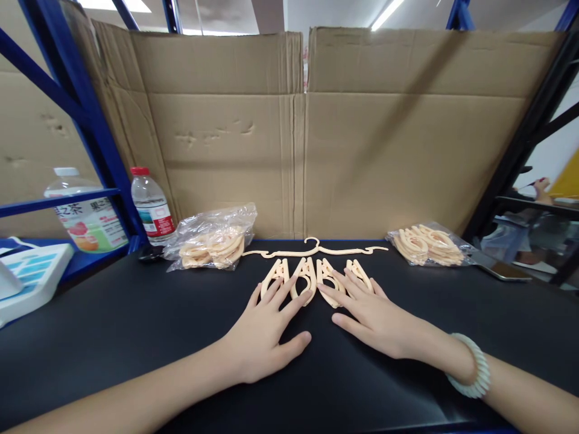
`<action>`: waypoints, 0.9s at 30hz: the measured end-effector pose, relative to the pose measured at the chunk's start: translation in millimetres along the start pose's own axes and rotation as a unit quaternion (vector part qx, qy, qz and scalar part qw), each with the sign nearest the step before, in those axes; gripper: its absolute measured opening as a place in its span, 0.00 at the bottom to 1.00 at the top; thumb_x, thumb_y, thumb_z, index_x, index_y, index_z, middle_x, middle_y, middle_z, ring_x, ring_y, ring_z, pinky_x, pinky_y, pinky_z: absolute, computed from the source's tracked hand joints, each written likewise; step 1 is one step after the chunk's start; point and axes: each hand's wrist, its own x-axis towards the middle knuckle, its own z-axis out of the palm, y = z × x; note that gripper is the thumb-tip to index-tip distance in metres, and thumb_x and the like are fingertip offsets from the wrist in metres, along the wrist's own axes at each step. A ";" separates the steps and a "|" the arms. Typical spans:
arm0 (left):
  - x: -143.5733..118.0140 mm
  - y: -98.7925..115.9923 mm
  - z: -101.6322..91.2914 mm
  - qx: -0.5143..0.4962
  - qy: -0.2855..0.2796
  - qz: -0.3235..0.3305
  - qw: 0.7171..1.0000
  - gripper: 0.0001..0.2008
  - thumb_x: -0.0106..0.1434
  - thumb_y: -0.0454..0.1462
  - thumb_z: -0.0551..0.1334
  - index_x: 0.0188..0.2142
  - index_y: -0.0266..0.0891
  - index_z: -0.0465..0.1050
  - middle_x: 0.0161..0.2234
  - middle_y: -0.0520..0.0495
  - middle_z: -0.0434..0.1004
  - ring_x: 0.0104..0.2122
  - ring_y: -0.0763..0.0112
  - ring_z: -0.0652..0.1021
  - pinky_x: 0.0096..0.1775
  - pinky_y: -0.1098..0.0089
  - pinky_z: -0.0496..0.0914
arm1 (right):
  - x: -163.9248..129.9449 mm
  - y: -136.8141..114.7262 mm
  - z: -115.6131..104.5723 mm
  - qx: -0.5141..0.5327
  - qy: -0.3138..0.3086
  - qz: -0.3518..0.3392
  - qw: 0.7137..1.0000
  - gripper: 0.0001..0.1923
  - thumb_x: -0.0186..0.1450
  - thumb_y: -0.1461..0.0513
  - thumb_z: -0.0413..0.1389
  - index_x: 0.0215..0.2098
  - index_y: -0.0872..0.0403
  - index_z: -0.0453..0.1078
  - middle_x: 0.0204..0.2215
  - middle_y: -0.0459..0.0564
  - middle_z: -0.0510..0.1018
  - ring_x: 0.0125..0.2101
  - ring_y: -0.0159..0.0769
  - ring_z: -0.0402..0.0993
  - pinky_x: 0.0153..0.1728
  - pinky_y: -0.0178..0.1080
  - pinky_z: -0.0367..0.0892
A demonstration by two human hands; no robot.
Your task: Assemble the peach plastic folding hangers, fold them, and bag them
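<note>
While both palms lie flat on the black table (113,325), the fingers reach forward onto a row of folded hangers (316,278) — pale peach plastic pieces set side by side at the middle of the table, just in front of the person. The left hand (266,334) is spread open, its fingertips resting on the left pieces of the row, thumb stretched out to the side on the bare surface; it grasps nothing. The right hand (375,319) is likewise open and flat, its fingers touching the right pieces of the row, gripping nothing. A pale beaded bracelet (473,374) circles the right wrist.

Just behind the row lies one unfolded hanger (314,248), stretched out full width with its hook pointing away. To its left sits a clear plastic bag (212,241) holding more folded pieces, and to the right a second bag (427,244) of the same kind — both well apart from the hands. A water bottle (151,208) with a red cap stands near the left bag, beside a blue rack post (90,120). A larger bottle (85,214) stands on the shelf farther left. Cardboard sheets (298,138) form a wall behind the table. A phone (502,270) lies flat beside the right bag.
</note>
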 end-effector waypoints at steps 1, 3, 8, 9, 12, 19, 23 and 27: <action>-0.1 0.1 -0.1 0.001 0.000 -0.002 1.000 0.31 0.66 0.53 0.48 0.66 0.56 0.41 0.68 0.45 0.37 0.65 0.47 0.44 0.59 0.37 0.45 | 0.6 0.3 0.8 0.000 0.003 0.002 1.000 0.29 0.69 0.45 0.36 0.67 0.35 0.35 0.68 0.45 0.33 0.66 0.55 0.28 0.58 0.67 0.36; -0.3 0.1 0.1 0.001 -0.001 -0.002 1.000 0.31 0.66 0.53 0.48 0.66 0.56 0.41 0.68 0.45 0.37 0.65 0.47 0.45 0.59 0.38 0.44 | 1.9 0.8 2.6 0.000 0.011 0.007 1.000 0.30 0.69 0.44 0.35 0.67 0.35 0.35 0.68 0.46 0.33 0.66 0.55 0.28 0.58 0.68 0.36; 0.2 -0.6 1.2 0.002 0.004 0.005 1.000 0.31 0.66 0.53 0.48 0.66 0.56 0.42 0.68 0.45 0.39 0.65 0.46 0.46 0.58 0.37 0.45 | 4.9 2.5 5.1 0.003 0.026 0.007 1.000 0.31 0.68 0.43 0.35 0.67 0.36 0.36 0.68 0.48 0.34 0.66 0.56 0.28 0.57 0.69 0.36; 0.3 -0.8 1.5 0.002 0.005 0.007 1.000 0.31 0.66 0.53 0.48 0.66 0.55 0.41 0.68 0.45 0.39 0.65 0.46 0.46 0.58 0.37 0.45 | 5.2 3.1 5.1 0.006 0.024 0.004 1.000 0.31 0.68 0.43 0.35 0.67 0.36 0.36 0.68 0.48 0.34 0.66 0.56 0.28 0.57 0.69 0.36; 0.3 -1.7 2.5 -0.001 0.008 0.012 1.000 0.31 0.66 0.52 0.48 0.66 0.54 0.42 0.68 0.44 0.40 0.65 0.45 0.46 0.58 0.36 0.45 | 5.9 5.5 5.1 0.021 0.020 -0.008 1.000 0.33 0.68 0.42 0.37 0.67 0.38 0.37 0.68 0.49 0.35 0.66 0.55 0.29 0.57 0.69 0.34; 0.0 -3.8 4.1 -0.007 0.024 0.016 1.000 0.31 0.66 0.52 0.49 0.66 0.55 0.44 0.68 0.43 0.41 0.65 0.44 0.47 0.58 0.36 0.46 | 7.8 13.1 1.9 0.043 0.025 -0.037 0.998 0.34 0.68 0.43 0.39 0.68 0.42 0.39 0.68 0.47 0.40 0.66 0.51 0.31 0.61 0.62 0.29; 0.3 -2.5 2.9 -0.003 0.021 0.012 1.000 0.31 0.66 0.53 0.49 0.66 0.55 0.44 0.68 0.44 0.42 0.65 0.44 0.48 0.58 0.36 0.46 | 9.1 17.0 -0.7 0.038 0.026 -0.054 0.997 0.35 0.68 0.43 0.38 0.68 0.44 0.39 0.68 0.48 0.38 0.66 0.48 0.30 0.62 0.59 0.29; 0.1 -1.4 2.2 -0.001 0.017 0.008 1.000 0.31 0.66 0.53 0.49 0.66 0.55 0.44 0.68 0.44 0.41 0.65 0.45 0.47 0.58 0.36 0.46 | 9.7 18.0 -0.4 0.038 0.026 -0.057 0.997 0.35 0.68 0.43 0.39 0.68 0.45 0.39 0.68 0.47 0.38 0.67 0.47 0.30 0.62 0.59 0.29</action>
